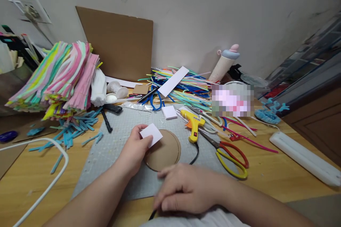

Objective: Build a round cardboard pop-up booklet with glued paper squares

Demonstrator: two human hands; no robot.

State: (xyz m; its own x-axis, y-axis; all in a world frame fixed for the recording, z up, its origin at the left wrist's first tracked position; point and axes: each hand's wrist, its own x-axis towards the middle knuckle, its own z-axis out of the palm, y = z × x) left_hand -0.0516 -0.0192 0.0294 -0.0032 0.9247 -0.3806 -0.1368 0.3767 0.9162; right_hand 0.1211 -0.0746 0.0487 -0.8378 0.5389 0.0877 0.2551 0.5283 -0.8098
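Observation:
My left hand (135,149) pinches a small white square card (151,134) between thumb and fingers. Below the card lies a round brown cardboard disc (163,152) on the grey cutting mat (106,159); the card covers part of its upper left edge. Near the front edge of the mat is my right hand (183,188), slightly blurred, with its fingers curled inward; what they hold, if anything, is hidden. A black cord end shows just under it. To the right of the disc lies a yellow glue gun (195,126), its black cord running toward my right hand.
Scissors (231,158) with red and yellow handles lie at the mat's right. White cards (169,112) sit behind the disc. Bundled pipe cleaners (61,78) stand left, loose ones (183,85) at the back. A cardboard sheet (119,42) leans on the wall; a bottle (223,64) stands right.

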